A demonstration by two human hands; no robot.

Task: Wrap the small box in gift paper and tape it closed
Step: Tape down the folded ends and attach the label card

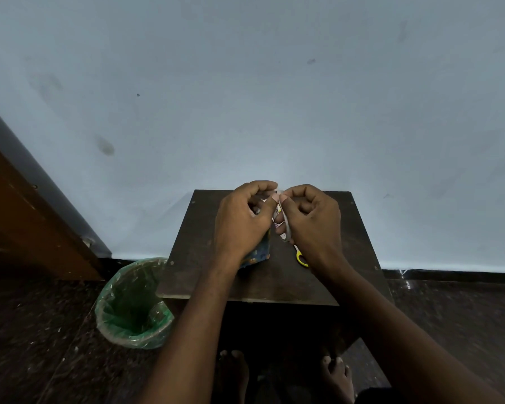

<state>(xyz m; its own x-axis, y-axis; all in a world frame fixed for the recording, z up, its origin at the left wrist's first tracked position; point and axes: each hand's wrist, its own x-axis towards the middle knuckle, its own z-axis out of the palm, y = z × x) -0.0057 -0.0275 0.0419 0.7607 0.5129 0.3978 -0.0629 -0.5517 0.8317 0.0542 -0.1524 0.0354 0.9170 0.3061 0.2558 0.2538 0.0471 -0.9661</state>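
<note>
Wrapped box (pixel 258 253) under left hand (pixel 242 220)

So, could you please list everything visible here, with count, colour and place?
Small dark wooden table: one, dark brown, centre, against the wall.
Blue patterned gift-wrapped box: one, blue, on the table under the left hand.
Grey tape roll: one, grey, held between the hands.
Yellow-handled scissors: one, yellow, on the table by the right wrist.
Green-lined round waste bin: one, green, on the floor left of the table.
Wooden door: one, brown, far left.
Left hand: one, above the box, fingers curled.
Right hand: one, holds the tape roll.
Bare feet: two, under the table.
</note>
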